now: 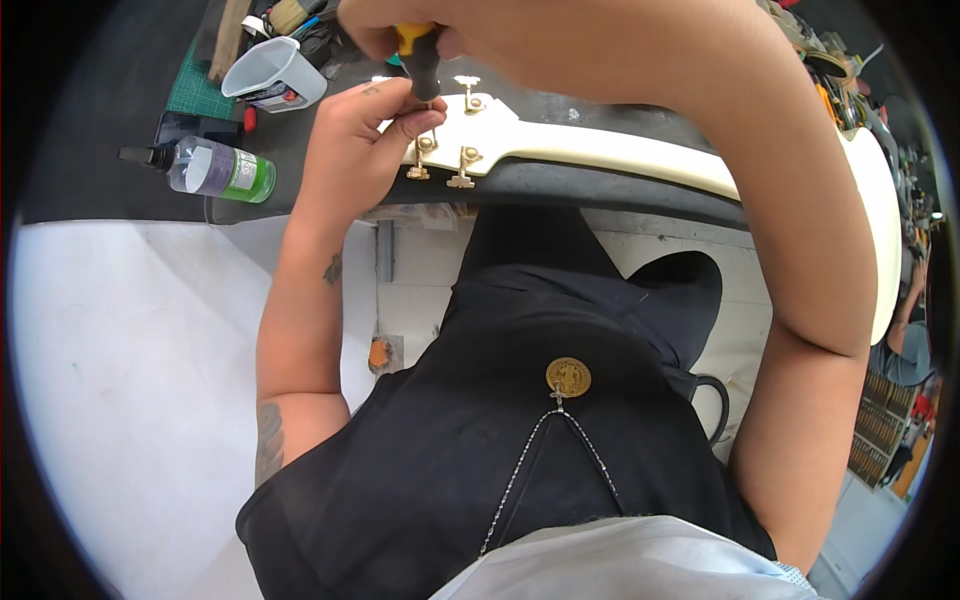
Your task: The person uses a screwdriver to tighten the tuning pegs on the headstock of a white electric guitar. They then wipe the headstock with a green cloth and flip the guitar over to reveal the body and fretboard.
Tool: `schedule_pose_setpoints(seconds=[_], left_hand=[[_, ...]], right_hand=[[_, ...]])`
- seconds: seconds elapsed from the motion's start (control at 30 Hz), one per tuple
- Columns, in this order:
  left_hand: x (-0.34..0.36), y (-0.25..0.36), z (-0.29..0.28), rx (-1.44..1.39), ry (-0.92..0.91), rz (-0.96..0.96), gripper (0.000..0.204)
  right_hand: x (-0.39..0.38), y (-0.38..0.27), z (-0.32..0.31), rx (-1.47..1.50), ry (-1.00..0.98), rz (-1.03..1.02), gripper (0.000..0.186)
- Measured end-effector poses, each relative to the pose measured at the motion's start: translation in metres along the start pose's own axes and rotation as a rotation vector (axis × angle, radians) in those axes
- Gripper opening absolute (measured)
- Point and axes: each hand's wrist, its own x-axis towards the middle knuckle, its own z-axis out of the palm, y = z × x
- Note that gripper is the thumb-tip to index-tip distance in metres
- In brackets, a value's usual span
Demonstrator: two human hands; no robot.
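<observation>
Looking down through the head view, I have my right hand at the upper edge, its fingers wrapped around the yellow and black handle of a screwdriver. The tool points down at the head of a cream guitar, which lies across the dark desk in front of me. My left hand comes in from the left, thumb and finger pinched together on the thin metal shaft below the handle; whether they also hold a small screw, I cannot tell. Gold tuning pegs stick out from both sides of the guitar's head, one pair of them just beside my left fingertips. The neck runs off to the right and passes behind my right arm, and the cream body shows beyond it.

To the left of my left hand, a spray bottle with green liquid is on the desk. Near it are a clear plastic tub, a small red piece and a green cutting mat, with a brush farther up. Mixed tools crowd the upper right. Over my black top hangs a round gold medal on a beaded chain. At the far right edge, another person is partly visible.
</observation>
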Motion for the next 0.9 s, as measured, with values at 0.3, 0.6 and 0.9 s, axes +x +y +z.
schedule_pose_setpoints(seconds=[0.3, 0.6, 0.9], left_hand=[[-0.010, 0.000, -0.002, -0.077, -0.081, -0.098, 0.012], [-0.006, 0.006, 0.003, -0.098, -0.085, -0.099, 0.012], [-0.013, 0.001, 0.001, -0.125, -0.108, -0.101, 0.010]], right_hand=[[-0.001, -0.017, 0.004, -0.089, 0.184, 0.097, 0.008], [0.000, 0.014, 0.003, -0.155, -0.046, -0.048, 0.012], [0.003, -0.030, 0.005, -0.298, 0.012, 0.034, 0.010]])
